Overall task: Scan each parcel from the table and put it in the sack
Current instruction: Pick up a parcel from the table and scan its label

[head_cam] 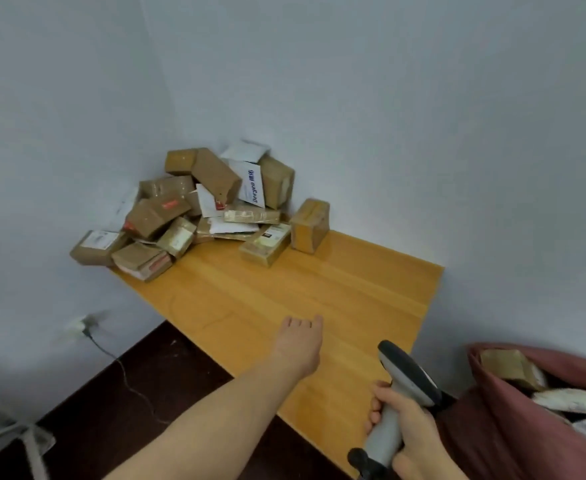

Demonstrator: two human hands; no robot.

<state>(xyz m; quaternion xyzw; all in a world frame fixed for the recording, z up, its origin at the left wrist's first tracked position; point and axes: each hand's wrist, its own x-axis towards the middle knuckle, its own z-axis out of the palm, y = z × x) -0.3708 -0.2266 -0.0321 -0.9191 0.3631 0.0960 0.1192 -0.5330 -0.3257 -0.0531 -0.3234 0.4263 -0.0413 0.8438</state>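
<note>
Many parcels [201, 209], brown taped boxes and a few white mailers, lie heaped in the far corner of a wooden table [336, 292] where two pale walls meet, as we see from the head camera. One box [310, 225] stands just beside the heap on its right.

A person's left hand [300, 341] reaches out over the bare near part of the table, well apart from the heap. It is empty, and we see it from the back with the fingers pointing away. We cannot tell whether it touches the wood.

The right hand [400, 424] is wrapped around the grey handle of a barcode scanner [407, 379], whose dark head points up over the table's near edge.

At the right edge of the view, a dusty-red sack [502, 431] stands open beside the table, with a brown box [511, 368] and pale mailers [572, 401] inside.

On the left wall, a plug [80, 327] sits low with its cable trailing onto the dark floor.
</note>
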